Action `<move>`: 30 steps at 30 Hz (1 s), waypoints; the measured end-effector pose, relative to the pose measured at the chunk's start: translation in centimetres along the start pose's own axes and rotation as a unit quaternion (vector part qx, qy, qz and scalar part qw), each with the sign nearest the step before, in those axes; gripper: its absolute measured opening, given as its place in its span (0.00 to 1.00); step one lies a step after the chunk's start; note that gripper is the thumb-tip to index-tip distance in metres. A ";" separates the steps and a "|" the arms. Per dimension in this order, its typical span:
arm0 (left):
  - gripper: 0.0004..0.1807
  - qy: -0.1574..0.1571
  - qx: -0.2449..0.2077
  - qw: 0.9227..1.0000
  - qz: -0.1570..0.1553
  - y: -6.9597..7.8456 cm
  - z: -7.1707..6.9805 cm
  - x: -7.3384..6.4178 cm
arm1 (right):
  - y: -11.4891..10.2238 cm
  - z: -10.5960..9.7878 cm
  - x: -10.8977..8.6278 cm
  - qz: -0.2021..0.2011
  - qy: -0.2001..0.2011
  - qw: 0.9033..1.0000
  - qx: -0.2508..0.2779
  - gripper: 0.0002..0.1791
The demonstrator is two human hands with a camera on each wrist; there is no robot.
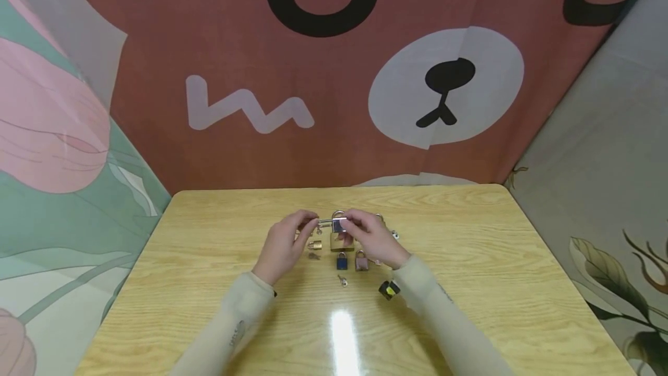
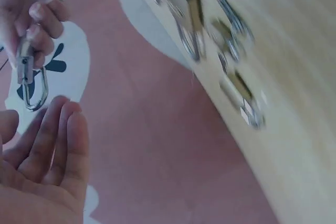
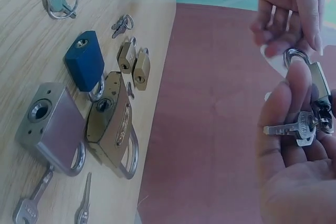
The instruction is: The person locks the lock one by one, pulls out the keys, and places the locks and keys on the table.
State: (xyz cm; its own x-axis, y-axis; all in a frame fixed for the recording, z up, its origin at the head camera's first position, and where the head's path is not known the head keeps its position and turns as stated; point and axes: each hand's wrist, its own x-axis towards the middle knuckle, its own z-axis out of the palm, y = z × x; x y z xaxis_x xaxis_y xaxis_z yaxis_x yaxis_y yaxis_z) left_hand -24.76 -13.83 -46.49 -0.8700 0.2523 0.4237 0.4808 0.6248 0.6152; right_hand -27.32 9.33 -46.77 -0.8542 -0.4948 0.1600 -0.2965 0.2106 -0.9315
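Observation:
My right hand [image 1: 377, 239] grips a silver padlock [image 3: 319, 85] above the table. Its U-shaped shackle [image 2: 38, 100] points toward my left hand [image 1: 284, 243]. Keys [image 3: 300, 128] on a ring hang by the lock's bottom end, over the right hand's fingers. Fairly straight, the left fingers [image 2: 47, 145] are close to the shackle's curve, with a small gap showing in the left wrist view. Below the hands stand a large brass padlock [image 3: 107, 116], a blue padlock [image 3: 85, 62] and a pinkish padlock [image 3: 55, 124].
Two small brass padlocks [image 3: 140, 72] stand near the table's far side. Loose keys [image 3: 31, 208] and a ringed key [image 3: 59, 2] lie around the locks. A black-and-yellow item [image 1: 388, 289] is beside the right sleeve. A printed cloth [image 1: 323, 155] hangs behind the wooden table [image 1: 209, 312].

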 end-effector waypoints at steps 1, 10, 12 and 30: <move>0.14 -0.011 -0.025 1.000 -0.014 0.0 0.1 0.0 | 0.0 -0.1 -0.1 0.001 0.002 1.000 -0.002 0.13; 0.14 -0.063 -0.165 0.981 -0.075 0.5 1.0 0.3 | -0.1 -0.3 -0.3 -0.006 0.002 1.000 -0.002 0.14; 0.15 -0.064 -0.167 0.981 -0.080 0.5 1.0 0.3 | -0.1 -0.3 -0.3 -0.007 0.001 1.000 0.000 0.14; 0.19 -0.058 -0.157 0.983 -0.074 1.1 2.7 0.6 | 0.7 0.3 -0.6 -0.005 0.012 0.999 0.041 0.12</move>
State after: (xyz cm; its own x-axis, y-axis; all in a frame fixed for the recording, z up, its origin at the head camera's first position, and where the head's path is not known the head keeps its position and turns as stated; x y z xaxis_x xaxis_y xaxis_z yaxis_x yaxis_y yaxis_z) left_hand -25.03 -10.98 -47.35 -0.9309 0.2692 0.2468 0.3422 0.4072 0.8468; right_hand -26.84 9.55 -47.60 -0.8622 -0.4750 0.1759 -0.2697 0.1367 -0.9532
